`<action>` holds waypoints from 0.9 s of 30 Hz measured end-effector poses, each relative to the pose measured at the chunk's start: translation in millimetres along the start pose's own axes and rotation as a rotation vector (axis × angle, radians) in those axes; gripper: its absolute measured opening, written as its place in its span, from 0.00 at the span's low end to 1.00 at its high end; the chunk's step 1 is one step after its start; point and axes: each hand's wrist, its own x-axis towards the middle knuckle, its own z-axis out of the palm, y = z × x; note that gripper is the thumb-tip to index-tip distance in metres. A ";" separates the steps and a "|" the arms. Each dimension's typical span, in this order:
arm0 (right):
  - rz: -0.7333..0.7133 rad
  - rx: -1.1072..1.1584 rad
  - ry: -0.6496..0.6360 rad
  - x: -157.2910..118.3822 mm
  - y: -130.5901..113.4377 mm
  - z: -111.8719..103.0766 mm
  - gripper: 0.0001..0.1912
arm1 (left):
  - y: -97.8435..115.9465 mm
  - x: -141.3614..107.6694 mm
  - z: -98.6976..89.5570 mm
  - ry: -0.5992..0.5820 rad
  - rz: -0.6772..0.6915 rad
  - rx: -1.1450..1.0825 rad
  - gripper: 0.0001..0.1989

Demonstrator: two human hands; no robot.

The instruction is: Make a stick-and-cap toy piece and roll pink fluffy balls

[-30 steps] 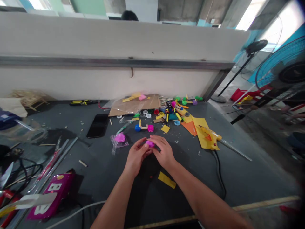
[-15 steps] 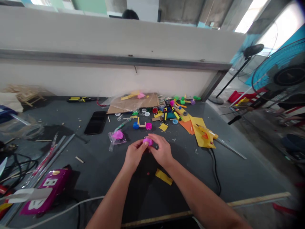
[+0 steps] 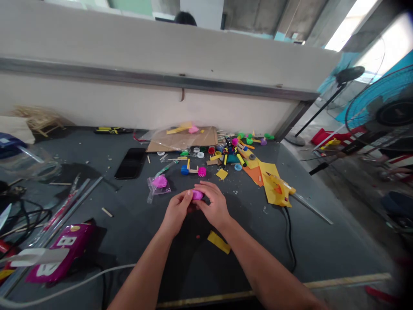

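Observation:
My left hand (image 3: 176,211) and my right hand (image 3: 213,203) meet above the dark table and pinch a small magenta plastic piece (image 3: 197,194) between their fingers, hiding most of it. Just beyond them lies a small toy frame of wooden sticks (image 3: 192,171) with a blue wheel and a magenta spiked wheel. To the left of my left hand, a clear plastic bag (image 3: 158,186) holds a pink item. A yellow paper strip (image 3: 218,242) lies below my right wrist.
A yellow glue gun (image 3: 277,189) rests on yellow paper at right. Caps, markers and craft scraps are heaped at the back, near a cardboard sheet (image 3: 181,139). A black phone (image 3: 130,163), a magenta box (image 3: 61,254), cables and a low wall surround the work area.
The whole scene has shifted slightly in view as my head moved. Both hands stay together on the magenta piece, turning it a little, and still hold it.

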 end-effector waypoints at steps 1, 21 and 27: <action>0.024 -0.007 0.015 0.2 -0.9 1.6 0.13 | 0.9 -0.3 0.2 0.010 -0.003 -0.013 0.25; 0.070 0.053 -0.011 4.0 -1.7 1.3 0.13 | 0.2 3.0 0.6 0.022 -0.062 -0.052 0.21; 0.101 0.035 -0.026 1.2 -2.4 -1.4 0.27 | -1.9 5.1 3.9 0.085 -0.105 -0.101 0.15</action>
